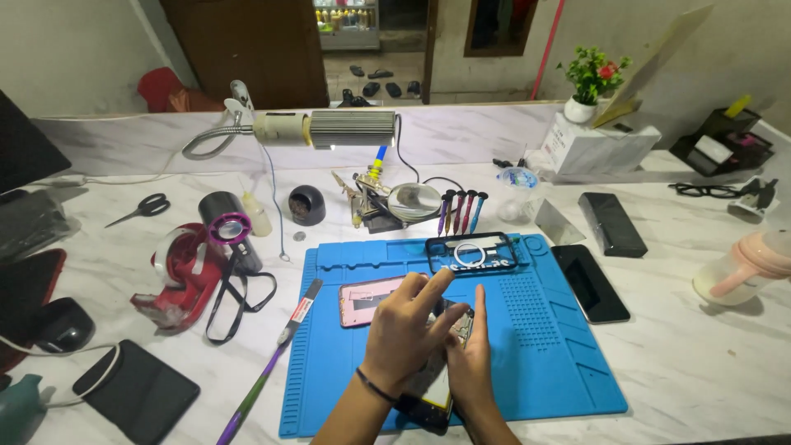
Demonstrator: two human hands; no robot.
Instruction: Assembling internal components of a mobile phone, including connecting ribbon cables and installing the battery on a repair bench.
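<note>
My left hand [404, 330] lies over an opened phone [435, 387] on the blue work mat [544, 354], fingers spread and pointing up to the right. Beside it, my right hand [471, 358] grips the phone's right edge, its index finger raised along the top. The phone's dark screen end shows below both hands. A pink phone back cover [367, 301] lies just left of the hands. A clear phone case with a white ring [471, 253] rests at the mat's far edge.
A black phone [589, 283] and a black box [611, 223] lie right of the mat. Left are a red tape dispenser [183, 280], purple-tipped tool [264, 375], scissors [142, 208] and black pad [136, 390]. A lamp [325, 128], magnifier stand [404, 202] and screwdrivers [461, 210] stand behind.
</note>
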